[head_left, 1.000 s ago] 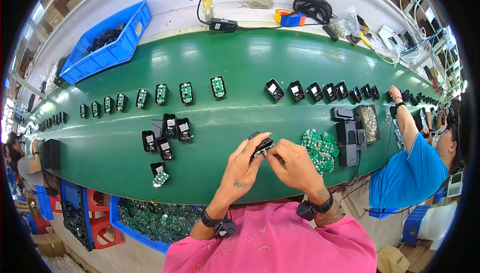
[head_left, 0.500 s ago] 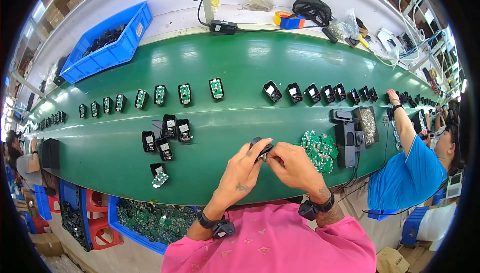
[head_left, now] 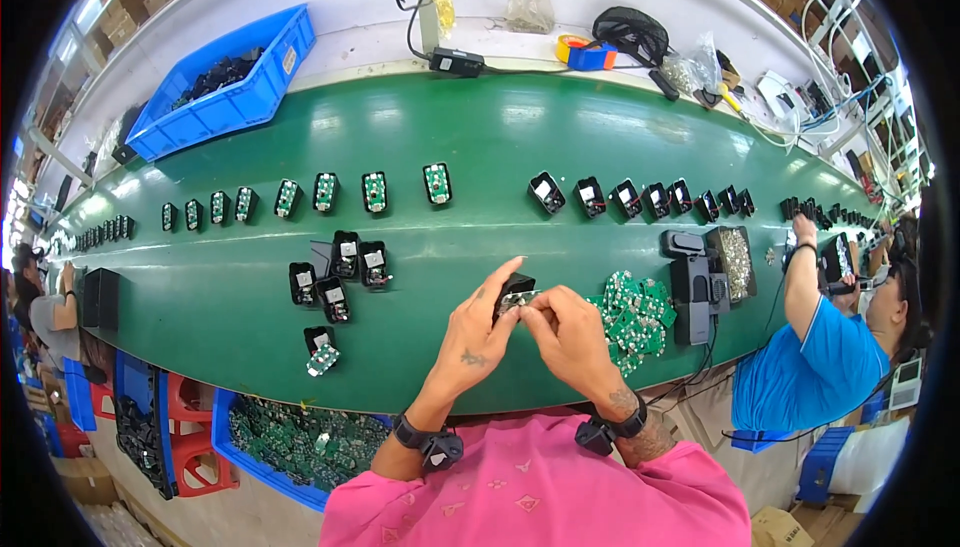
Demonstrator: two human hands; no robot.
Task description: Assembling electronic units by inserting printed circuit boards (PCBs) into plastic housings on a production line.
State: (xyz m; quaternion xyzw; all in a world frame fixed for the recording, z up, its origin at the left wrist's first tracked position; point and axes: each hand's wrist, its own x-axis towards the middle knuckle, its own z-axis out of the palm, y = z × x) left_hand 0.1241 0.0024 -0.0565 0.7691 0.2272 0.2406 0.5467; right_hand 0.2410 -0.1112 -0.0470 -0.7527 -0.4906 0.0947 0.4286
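In front of my chest, my left hand [head_left: 478, 335] is wrapped round a small black plastic housing [head_left: 514, 284], its index finger stretched along the side. My right hand [head_left: 574, 335] pinches the edge of a small circuit board [head_left: 520, 300] at the housing's opening. How far the board sits inside is hidden by my fingers. Right of my hands lies a loose pile of green circuit boards [head_left: 640, 319]. To the left, several open black housings [head_left: 345, 255] with parts inside stand together, and one nearer me has a board [head_left: 322, 359] tilted out of it.
Across the green table [head_left: 480, 227] runs a row of housings, some with green boards [head_left: 374, 192], others with open interiors [head_left: 546, 192]. A grey device [head_left: 690, 292] and a tray of small parts [head_left: 735, 265] stand right. A blue crate [head_left: 220, 87] is behind; a co-worker in blue [head_left: 815, 347] sits right.
The housing has turned in my left hand, so its opening and the board now show. My right hand has shifted slightly left. The co-worker's arm at the right has drawn back a little.
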